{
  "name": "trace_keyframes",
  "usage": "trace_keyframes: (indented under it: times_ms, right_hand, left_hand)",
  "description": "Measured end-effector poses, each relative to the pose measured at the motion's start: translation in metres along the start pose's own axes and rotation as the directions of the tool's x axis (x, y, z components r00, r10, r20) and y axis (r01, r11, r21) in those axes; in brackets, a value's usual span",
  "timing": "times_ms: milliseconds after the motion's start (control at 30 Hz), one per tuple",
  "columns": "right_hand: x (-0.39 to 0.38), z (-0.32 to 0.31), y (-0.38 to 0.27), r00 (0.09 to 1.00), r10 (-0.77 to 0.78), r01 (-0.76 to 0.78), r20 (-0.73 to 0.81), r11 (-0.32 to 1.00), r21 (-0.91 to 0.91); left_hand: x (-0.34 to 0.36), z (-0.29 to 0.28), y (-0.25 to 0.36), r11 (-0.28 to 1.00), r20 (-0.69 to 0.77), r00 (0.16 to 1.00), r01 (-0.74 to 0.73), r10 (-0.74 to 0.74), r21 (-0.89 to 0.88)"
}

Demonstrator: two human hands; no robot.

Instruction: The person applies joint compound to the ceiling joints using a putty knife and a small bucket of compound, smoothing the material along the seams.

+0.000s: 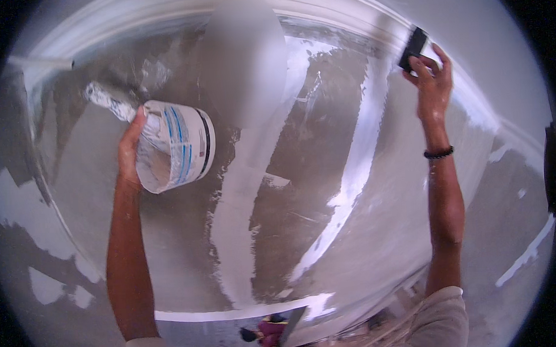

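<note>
Grey wall (170, 238) carries wet putty in uneven bands, bare patches left between them. Left hand (130, 155) grips a smeared white tub (179, 145) against it; right hand (433, 85) clasps a dark scraper (412, 48) high up.

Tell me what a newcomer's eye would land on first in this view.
Most striking is the white tub with blue stripes, gripped by the left hand at left of centre, held up before a grey, patchily plastered wall. At upper right, the right hand presses a dark flat tool against that wall. Pale wet streaks sweep across the middle.
</note>
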State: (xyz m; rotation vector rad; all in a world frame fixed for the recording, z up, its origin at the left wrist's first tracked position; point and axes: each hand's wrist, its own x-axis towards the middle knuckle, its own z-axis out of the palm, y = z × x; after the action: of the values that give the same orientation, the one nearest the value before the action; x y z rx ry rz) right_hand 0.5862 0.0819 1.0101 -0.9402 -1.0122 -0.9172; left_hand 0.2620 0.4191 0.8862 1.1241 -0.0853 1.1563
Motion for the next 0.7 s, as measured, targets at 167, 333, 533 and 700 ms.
trace_keyframes:
  times_ms: [167, 333, 533, 700]
  right_hand:
    - [-0.043, 0.106, -0.015, 0.964, 0.267, -0.199, 0.006, 0.704, 0.681]
    - [-0.034, 0.176, -0.047, 0.901, 0.419, -0.114, -0.115, 0.484, 0.868]
    - [-0.009, 0.206, -0.057, 0.889, 0.389, 0.073, -0.24, 0.397, 0.915]
    - [-0.009, 0.2, -0.111, 0.764, 0.629, -0.07, -0.146, 0.305, 0.95]
  left_hand:
    - [0.006, -0.011, 0.0, 0.998, 0.031, 0.999, -0.017, 0.015, 0.067]
    - [0.006, -0.005, 0.004, 0.993, 0.089, 0.996, 0.021, -0.031, 0.112]
    - [-0.002, 0.017, 0.004, 0.992, 0.056, 0.998, 0.032, -0.039, 0.12]
    - [-0.002, 0.004, 0.007, 0.994, 0.038, 0.999, 0.033, -0.037, 0.108]
